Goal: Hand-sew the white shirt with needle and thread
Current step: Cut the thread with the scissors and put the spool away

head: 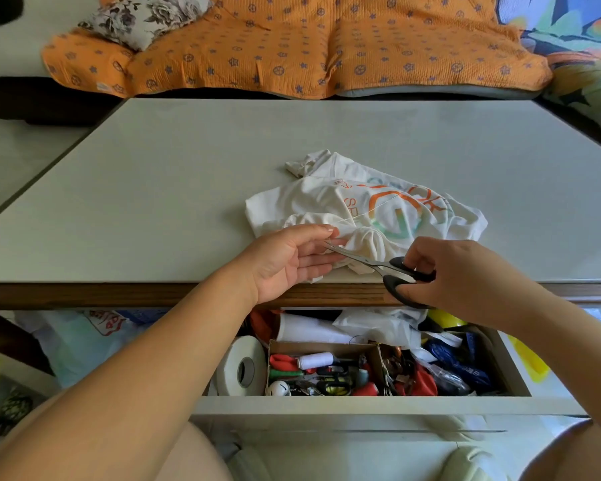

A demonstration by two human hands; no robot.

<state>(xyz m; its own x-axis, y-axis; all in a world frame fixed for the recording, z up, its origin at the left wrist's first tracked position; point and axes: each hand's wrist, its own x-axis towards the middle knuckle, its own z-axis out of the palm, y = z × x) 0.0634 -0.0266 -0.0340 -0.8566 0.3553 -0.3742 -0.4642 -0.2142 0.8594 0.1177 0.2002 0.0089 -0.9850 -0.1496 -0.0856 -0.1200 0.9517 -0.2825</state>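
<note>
Two hands at work: right hand [465, 272] grips scissors [365, 261], tips pointing 10 o'clock at left hand [285, 262], whose straight fingers steady the shirt [327, 203] by the table's [153, 203] 6 o'clock edge. Best keep thread [372, 210] taut, snip close, miss the cloth.

The shirt [365, 206] lies on the table [153, 203] near its front edge; the open drawer [361, 404] sits below, a spool [314, 360] inside.
</note>
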